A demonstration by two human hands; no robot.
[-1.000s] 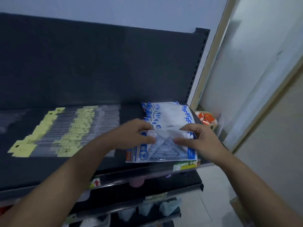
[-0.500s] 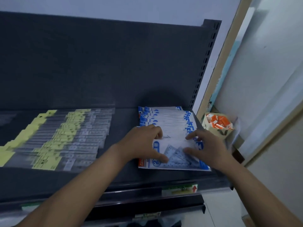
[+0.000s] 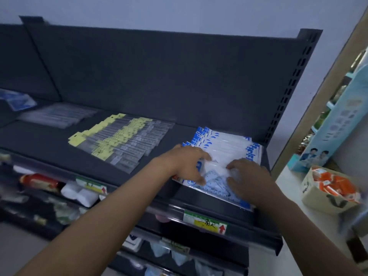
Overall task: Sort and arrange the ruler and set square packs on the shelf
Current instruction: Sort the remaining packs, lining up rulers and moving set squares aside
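Nearest the camera, two bare forearms reach up from the lower edge to the front of the dark grey metal shelf [image 3: 49,140]. On the front rail of the shelf, under the hands, there is a green and yellow paper price label with a red arrow [image 3: 207,225].

The left hand [image 3: 187,166] is spread wide, with its thumb and fingers well apart. Only their tips press on the clear plastic pack with blue print and pale blue set squares inside [image 3: 217,176], and it grips nothing. This pack lies flat at the right front corner of the shelf, between and under both hands. The right hand [image 3: 247,176] rests on the right half of the same pack with bent fingers. I cannot tell if it pinches the plastic or only presses on it.

Just behind the hands, more white and blue set square packs [image 3: 229,144] lie in an overlapping row, and the front pack touches them. To the left, apart from the hands, the clear ruler packs with yellow card headers [image 3: 119,142] lie fanned out. Further back on the left there are blurred transparent sleeves [image 3: 57,115]. Behind all stands the dark back panel [image 3: 159,76].

On the right, beside the shelf, stands a beige cardboard box [image 3: 318,198] with orange packets in it.
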